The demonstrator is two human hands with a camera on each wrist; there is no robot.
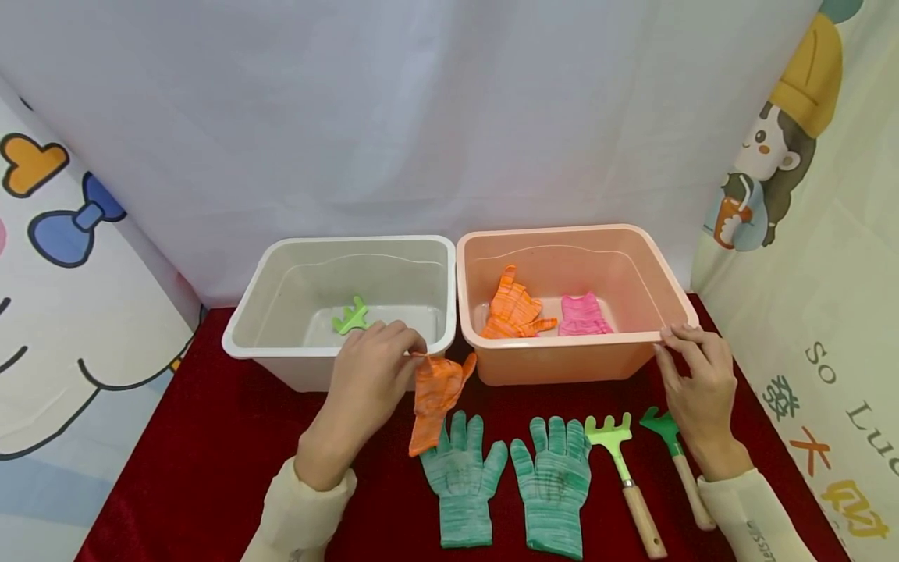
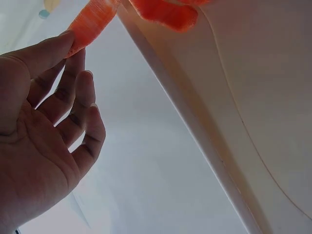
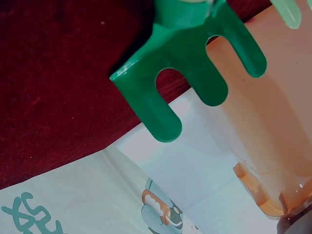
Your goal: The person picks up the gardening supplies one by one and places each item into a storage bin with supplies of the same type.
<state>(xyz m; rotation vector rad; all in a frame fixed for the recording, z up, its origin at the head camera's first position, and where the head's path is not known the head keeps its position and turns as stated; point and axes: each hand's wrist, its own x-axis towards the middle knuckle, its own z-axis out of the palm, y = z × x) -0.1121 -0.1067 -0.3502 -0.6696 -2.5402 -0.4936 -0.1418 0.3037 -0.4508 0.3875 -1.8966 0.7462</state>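
My left hand (image 1: pixel 375 363) pinches an orange knit glove (image 1: pixel 437 394) between thumb and fingertips. The glove dangles in front of the gap between two bins; in the left wrist view its pinched end (image 2: pixel 95 24) shows at the top. My right hand (image 1: pixel 702 382) holds the front right corner of the peach bin (image 1: pixel 562 359), fingers at its rim and thumb lower on the outside. Inside that bin lie another orange glove (image 1: pixel 516 308) and a pink knit piece (image 1: pixel 584 314). The grey-white bin (image 1: pixel 281 355) holds a light green fork head (image 1: pixel 351 315), its handle hidden.
Two green gloves (image 1: pixel 463 480) (image 1: pixel 555 484) lie flat on the dark red cloth (image 1: pixel 204 468). To their right are a light green hand rake (image 1: pixel 625 476) and a dark green one (image 1: pixel 677 457), both wooden-handled. A white curtain (image 1: pixel 351 117) hangs behind the bins.
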